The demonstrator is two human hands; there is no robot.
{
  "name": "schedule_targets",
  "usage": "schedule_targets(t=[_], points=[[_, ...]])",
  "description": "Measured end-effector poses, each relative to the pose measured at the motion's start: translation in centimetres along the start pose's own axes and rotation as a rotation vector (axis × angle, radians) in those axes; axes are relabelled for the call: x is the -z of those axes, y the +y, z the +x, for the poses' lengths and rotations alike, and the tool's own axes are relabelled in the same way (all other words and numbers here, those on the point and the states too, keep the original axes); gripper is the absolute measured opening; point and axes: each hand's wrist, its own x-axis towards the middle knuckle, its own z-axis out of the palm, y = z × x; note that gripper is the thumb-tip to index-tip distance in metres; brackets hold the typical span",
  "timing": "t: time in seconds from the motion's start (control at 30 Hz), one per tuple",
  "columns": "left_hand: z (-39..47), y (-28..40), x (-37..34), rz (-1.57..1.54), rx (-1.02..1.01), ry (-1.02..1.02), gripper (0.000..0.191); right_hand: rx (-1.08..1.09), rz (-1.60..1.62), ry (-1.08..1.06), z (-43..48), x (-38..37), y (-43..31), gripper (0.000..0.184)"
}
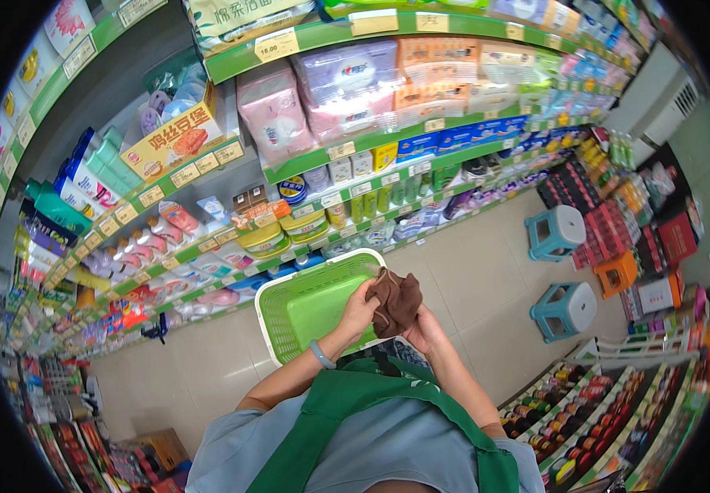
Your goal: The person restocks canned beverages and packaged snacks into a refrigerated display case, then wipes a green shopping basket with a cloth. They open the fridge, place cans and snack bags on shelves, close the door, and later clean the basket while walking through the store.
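A crumpled brown cloth (399, 305) is held up in front of my body, between both hands. My left hand (358, 309) pinches its left side, thumb on top. The lower right edge is gripped by my right hand (424, 333), its fingers partly hidden behind the fabric. Beneath and to the left is a green plastic shopping basket (324, 302) with a white rim; no goods show in its visible part. The cloth and my hands cover the basket's right end. I wear a green apron (355, 394), and a pale bangle circles my left wrist.
Store shelves (324, 209) with packaged tissues, bottles and tubs curve along the far side. To the right stand two blue-and-white plastic stools (555, 233) and an orange stool (615, 274). A rack of bottles (577, 419) is at lower right. Tiled floor (466, 277) runs between.
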Motion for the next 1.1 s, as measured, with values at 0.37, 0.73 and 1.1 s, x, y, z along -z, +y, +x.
schedule_targets(t=[0.37, 0.73, 1.1], points=[[1.6, -5.5, -1.2, 0.027, 0.143, 0.33, 0.028, -0.266, -0.212, 0.005, 8.3, 3.3, -2.9, 0.026], [11.8, 4.6, 3.5, 1.093, -0.254, 0.722, 0.037, -0.6, 0.119, -0.356, 11.7, 4.6, -8.3, 0.045], [22.8, 12.4, 14.7, 1.488, 0.276, 0.641, 0.067, -0.553, 0.101, -0.469, 14.5, 0.9, -9.8, 0.046]])
